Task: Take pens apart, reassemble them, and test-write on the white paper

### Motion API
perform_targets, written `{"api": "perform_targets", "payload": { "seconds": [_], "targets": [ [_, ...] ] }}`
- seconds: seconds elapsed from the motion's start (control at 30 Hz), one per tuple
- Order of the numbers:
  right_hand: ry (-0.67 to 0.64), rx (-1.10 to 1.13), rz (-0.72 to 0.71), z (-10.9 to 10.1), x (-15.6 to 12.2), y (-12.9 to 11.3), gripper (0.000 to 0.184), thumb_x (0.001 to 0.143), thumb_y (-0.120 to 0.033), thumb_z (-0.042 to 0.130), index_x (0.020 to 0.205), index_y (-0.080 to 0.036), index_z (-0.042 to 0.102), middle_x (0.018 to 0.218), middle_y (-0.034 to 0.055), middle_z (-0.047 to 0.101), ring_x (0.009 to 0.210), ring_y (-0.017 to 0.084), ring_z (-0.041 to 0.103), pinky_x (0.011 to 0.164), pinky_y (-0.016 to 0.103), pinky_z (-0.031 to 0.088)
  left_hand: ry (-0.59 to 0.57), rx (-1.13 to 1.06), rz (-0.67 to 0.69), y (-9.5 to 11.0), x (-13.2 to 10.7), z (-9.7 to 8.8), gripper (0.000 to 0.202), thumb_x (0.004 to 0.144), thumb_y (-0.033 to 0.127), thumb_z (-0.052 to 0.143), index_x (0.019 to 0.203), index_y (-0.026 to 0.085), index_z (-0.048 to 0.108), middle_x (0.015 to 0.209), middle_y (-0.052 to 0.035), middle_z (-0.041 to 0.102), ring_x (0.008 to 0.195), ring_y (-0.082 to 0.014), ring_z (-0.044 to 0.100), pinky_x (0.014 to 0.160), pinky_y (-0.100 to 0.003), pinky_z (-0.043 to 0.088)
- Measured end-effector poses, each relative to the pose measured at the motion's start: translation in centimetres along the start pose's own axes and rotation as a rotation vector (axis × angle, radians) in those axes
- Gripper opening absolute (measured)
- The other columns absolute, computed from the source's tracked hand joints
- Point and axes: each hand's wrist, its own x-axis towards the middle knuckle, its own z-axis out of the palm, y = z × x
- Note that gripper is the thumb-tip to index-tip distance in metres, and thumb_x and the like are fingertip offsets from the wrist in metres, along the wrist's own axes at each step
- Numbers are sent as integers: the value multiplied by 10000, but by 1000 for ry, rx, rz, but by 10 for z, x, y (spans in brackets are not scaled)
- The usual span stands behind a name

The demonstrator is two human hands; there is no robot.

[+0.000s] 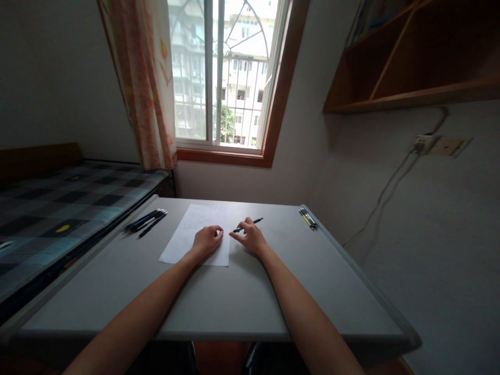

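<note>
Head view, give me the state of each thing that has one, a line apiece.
Left hand, fingers curled.
Pen, held aslant.
Right hand, closed on the pen.
Paper, lying flat.
Pens at left, lying bunched.
Pens at right, lying side by side.
Curtain, drawn aside.
Window, cannot tell whether open.
Wall socket, plugged into.

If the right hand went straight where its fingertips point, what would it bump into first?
Probably the left hand, because the right hand points toward it across a gap. It might brush the white paper first, since the hand's height is hard to tell.
</note>
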Motion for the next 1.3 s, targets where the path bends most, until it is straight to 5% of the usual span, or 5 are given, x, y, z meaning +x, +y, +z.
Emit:
{"api": "perform_targets", "payload": {
  "seconds": [0.3,0.57,0.87,1.1,1.3],
  "targets": [
    [34,29,-2,0,2,1,313,695,-490,628,795,-197,582,860,7,465,606,82,496,625,250,423,218,219,-228,-22,8,-8,370,785,380,436,1101,239,567,1142,-93,548,1038,-259,485,884,-409,309],
    [32,7,27,-4,2,-3,252,763,-438,568,749,-187,576,838,4,457,600,75,482,608,232,400,98,281,-371,-45,11,-16,445,772,486,397,1089,224,566,1191,-130,508,1098,-319,423,887,-492,288],
    [40,30,19,-5,1,-4,322,709,-507,600,731,-188,559,843,3,464,614,82,497,618,238,415,52,267,-193,-36,10,-10,375,798,427,381,1045,262,609,1141,-101,552,1017,-314,458,834,-477,334],
    [78,69,10,-7,2,-4,238,755,-419,569,706,-187,542,823,-2,459,576,70,477,589,230,409,1,144,111,-24,10,-2,320,791,356,433,1037,285,625,1095,-42,589,1004,-237,501,864,-372,373],
    [304,192,-4,-10,8,2,303,689,-464,632,761,-185,536,777,5,466,558,89,444,575,244,415,-41,70,161,-23,9,1,407,741,473,512,1078,264,599,1196,-54,540,1106,-249,466,932,-403,323]
  ]
}}
